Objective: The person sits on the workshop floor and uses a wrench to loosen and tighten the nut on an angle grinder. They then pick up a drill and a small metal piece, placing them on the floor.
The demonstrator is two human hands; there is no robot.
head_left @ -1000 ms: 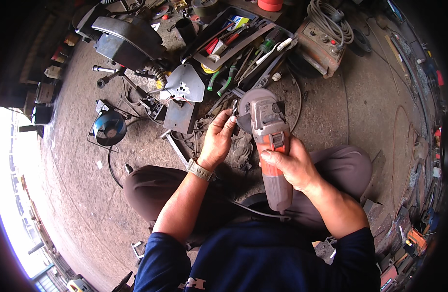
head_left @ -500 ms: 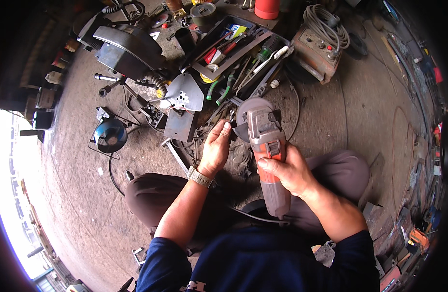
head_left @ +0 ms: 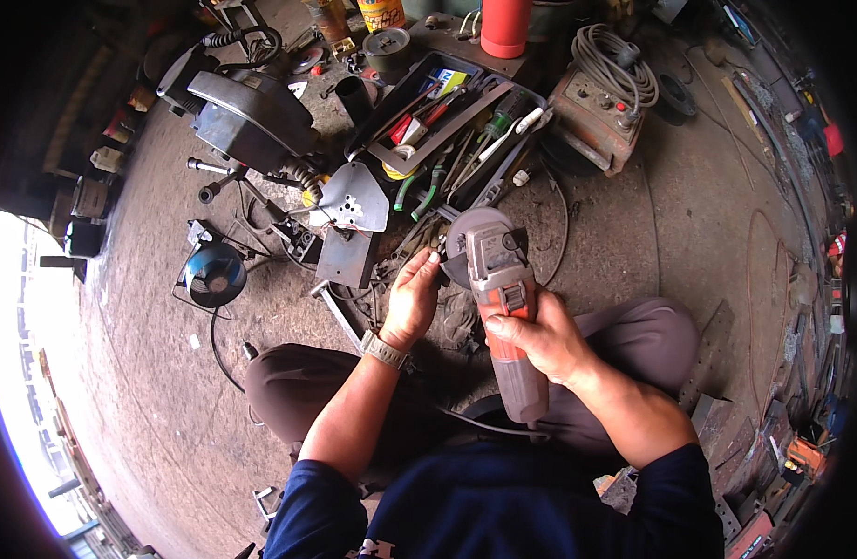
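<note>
My right hand point(head_left: 540, 343) is wrapped round the orange and grey body of an angle grinder point(head_left: 505, 303), thumb across its top. The grinder points away from me, with its cord at the near end. Its round disc point(head_left: 470, 226) shows at the far end, partly behind the grinder head. My left hand point(head_left: 414, 300), with a watch point(head_left: 384, 349) on the wrist, is closed in a pinch just left of the disc. A small shiny metal piece like a drill bit sits at its fingertips, mostly hidden. Whether it touches the disc I cannot tell.
Beyond my hands is a tray of tools point(head_left: 377, 152). To the left lie a bare metal plate point(head_left: 352, 200), a large power tool point(head_left: 251, 116) and a small blue fan point(head_left: 214, 276). A control box with coiled cable point(head_left: 587, 116) stands far right. Metal scrap lines the right side.
The grinder and my right hand have shifted slightly left and nearer to me. My left hand has come slightly nearer too, still pinched. The view has tilted a little.
</note>
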